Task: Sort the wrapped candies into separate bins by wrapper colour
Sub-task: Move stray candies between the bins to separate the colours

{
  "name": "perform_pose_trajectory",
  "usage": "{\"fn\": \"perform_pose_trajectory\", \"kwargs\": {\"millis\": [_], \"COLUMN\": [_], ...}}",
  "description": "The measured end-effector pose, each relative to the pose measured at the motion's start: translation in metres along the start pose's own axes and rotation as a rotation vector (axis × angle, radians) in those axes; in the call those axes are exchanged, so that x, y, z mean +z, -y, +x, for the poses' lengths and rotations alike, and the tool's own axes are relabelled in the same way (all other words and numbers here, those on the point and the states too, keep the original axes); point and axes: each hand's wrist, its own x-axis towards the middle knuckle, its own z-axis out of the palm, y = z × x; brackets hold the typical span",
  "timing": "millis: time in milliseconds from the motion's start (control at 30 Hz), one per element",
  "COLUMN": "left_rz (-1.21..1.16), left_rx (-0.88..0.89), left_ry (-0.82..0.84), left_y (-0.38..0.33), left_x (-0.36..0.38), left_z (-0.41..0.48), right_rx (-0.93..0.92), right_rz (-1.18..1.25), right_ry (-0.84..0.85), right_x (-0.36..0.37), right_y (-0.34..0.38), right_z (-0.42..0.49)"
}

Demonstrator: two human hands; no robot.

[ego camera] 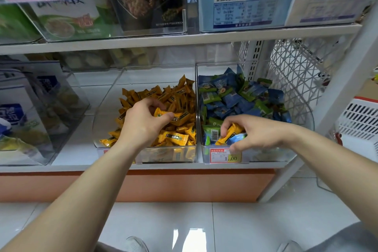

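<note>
Two clear bins stand side by side on the lower shelf. The left bin (106, 112) holds several yellow-wrapped candies (173, 96). The right bin (302, 116) holds blue and green wrapped candies (235, 96). My left hand (141, 122) is inside the left bin, its fingers and thumb pinching a yellow candy (161, 113). Over the front of the right bin, my right hand (253, 133) grips a yellow candy (230, 133) together with a blue candy (237, 137).
A red and yellow price tag (226, 155) hangs on the right bin's front. Boxed goods fill the bin at left (30, 112) and the upper shelf (184, 40). A white wire rack (294, 71) and white basket (362, 127) stand at right. Tiled floor lies below.
</note>
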Motion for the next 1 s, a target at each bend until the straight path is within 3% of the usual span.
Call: {"fn": "perform_pose_trajectory", "kwargs": {"millis": [167, 367, 567, 667, 733, 867, 1000], "left_rz": [-0.008, 0.042, 0.301, 0.447, 0.327, -0.244, -0.314], "left_rx": [-0.041, -0.032, 0.001, 0.093, 0.228, 0.368, 0.340], "left_ry": [-0.001, 0.012, 0.051, -0.035, -0.092, 0.079, -0.007], "left_y": [0.002, 0.005, 0.001, -0.011, -0.024, -0.056, -0.056], "left_x": [0.007, 0.013, 0.013, 0.013, 0.015, 0.020, 0.016], "left_z": [0.006, 0.007, 0.002, -0.002, -0.007, -0.025, -0.020], "right_rx": [-0.026, -0.034, -0.001, -0.059, -0.130, -0.284, -0.262], "right_rz": [0.188, 0.275, 0.409, 0.408, 0.395, 0.607, 0.899], "right_ry": [-0.066, -0.289, -0.358, -0.440, -0.477, -0.484, -0.422], "right_x": [-0.005, -0.004, -0.003, -0.007, -0.007, 0.007, 0.016], "right_y": [-0.008, -0.011, -0.006, 0.003, 0.011, 0.035, 0.048], "right_z": [-0.002, 0.006, 0.015, 0.014, 0.014, 0.021, 0.027]}}
